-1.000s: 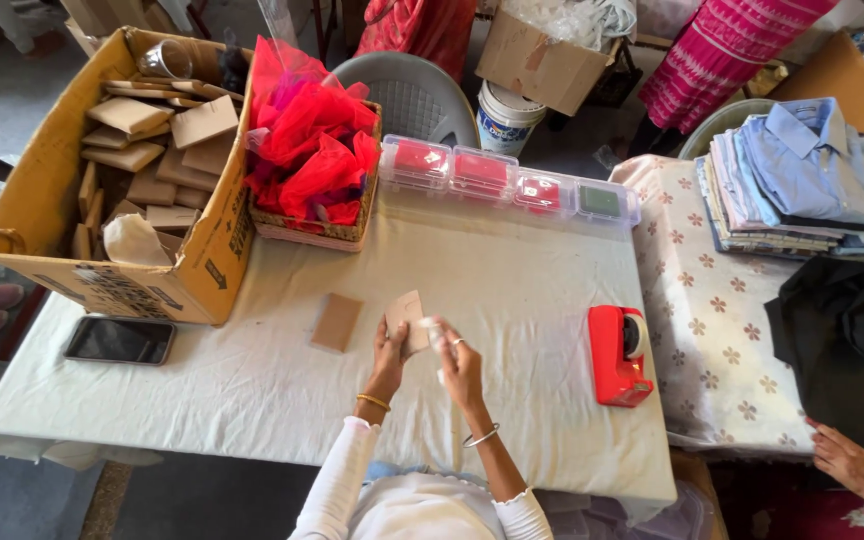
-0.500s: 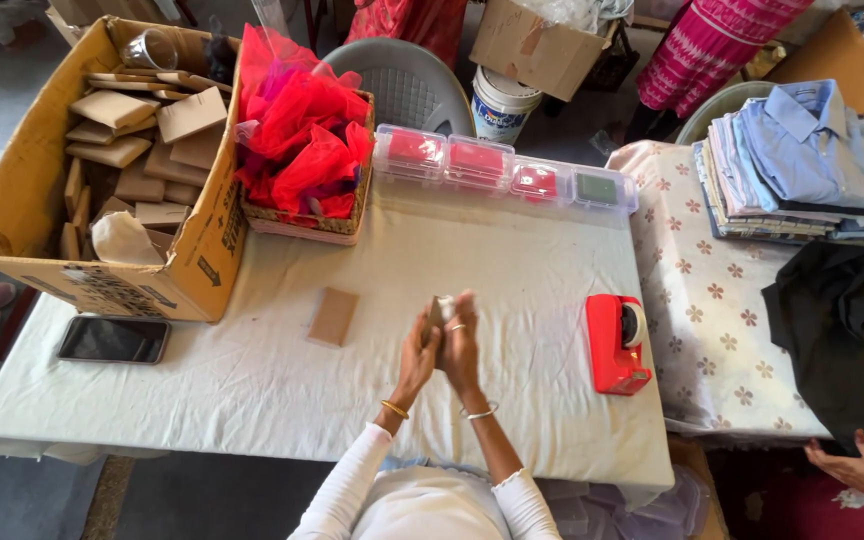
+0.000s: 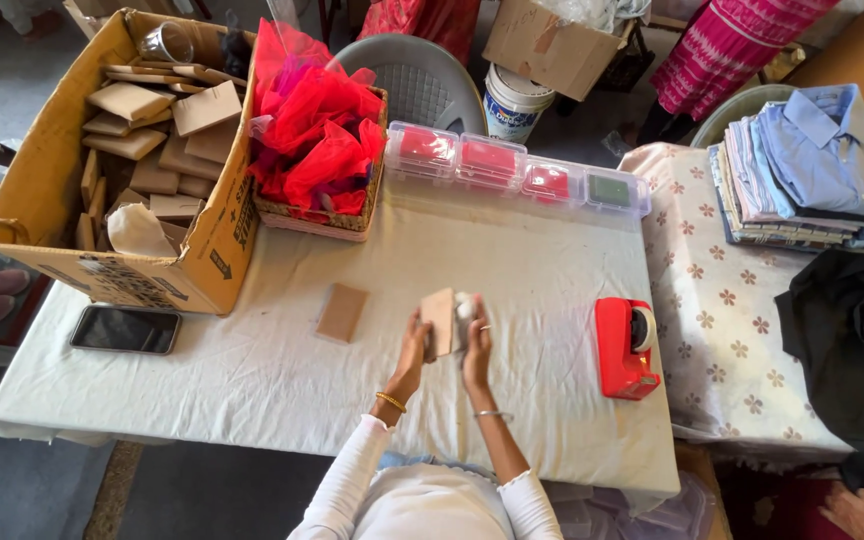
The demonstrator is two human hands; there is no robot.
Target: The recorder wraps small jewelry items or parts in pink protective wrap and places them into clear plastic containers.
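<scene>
My left hand and my right hand are raised together over the middle of the white-covered table. Between them they hold a small flat brown cardboard piece upright, with something small and white pressed at its right side under my right fingers. A second flat brown cardboard piece lies on the cloth just left of my hands. A red tape dispenser stands to the right of them.
A big cardboard box full of brown cardboard pieces sits at the far left, a basket of red netting beside it. Clear plastic containers line the back edge. A black phone lies front left. Folded shirts lie on the side table.
My hands came together and lifted slightly, turning the cardboard piece upright between them. The view has shifted a little; nothing else on the table moved.
</scene>
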